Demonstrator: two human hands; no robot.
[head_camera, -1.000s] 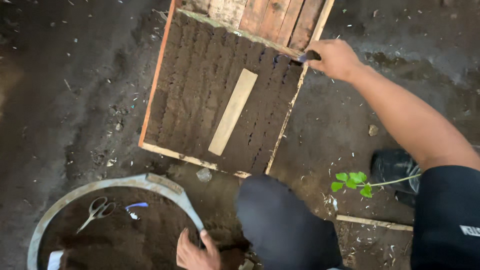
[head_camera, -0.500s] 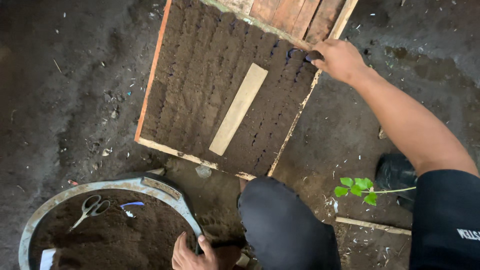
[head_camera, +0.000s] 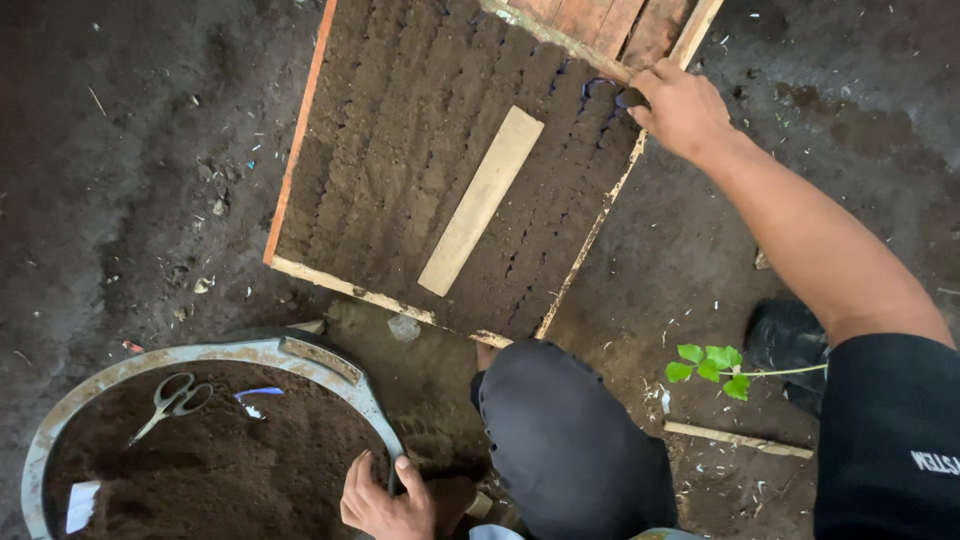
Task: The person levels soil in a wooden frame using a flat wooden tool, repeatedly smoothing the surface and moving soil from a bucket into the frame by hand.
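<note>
The head view looks straight down on dark, damp ground where a person crouches, one knee (head_camera: 570, 440) in dark trousers filling the lower middle.

The right hand (head_camera: 680, 105) reaches out to the far right corner of a wooden-framed tray (head_camera: 295, 170) packed with rows of small soil-filled pots (head_camera: 400, 150). Its fingers are curled down onto the last pots of the top row, right beside the frame's right rail; they seem to pinch a small dark pot, though what exactly sits between the fingertips cannot be made out. The forearm runs bare from the hand back to a black sleeve (head_camera: 885, 440) at the lower right.

A pale flat wooden slat (head_camera: 480, 200) lies diagonally on top of the soil rows, near the middle of the tray and well apart from the right hand. Bare reddish boards show at the tray's top edge, beyond the filled rows.

The left hand (head_camera: 385, 500) rests at the bottom of the view on the near rim of a round grey basin (head_camera: 200, 355) filled with loose brown soil; the fingers are bent over the rim and grip it loosely, holding nothing else. In the basin lie a pair of scissors (head_camera: 170, 400) on the soil, and a white scrap (head_camera: 82, 505) near its left wall.

A small green seedling (head_camera: 710, 362) with a thin stem lies on the ground by the right knee, next to a dark shoe (head_camera: 785, 335) and a thin stick (head_camera: 735, 438).
</note>
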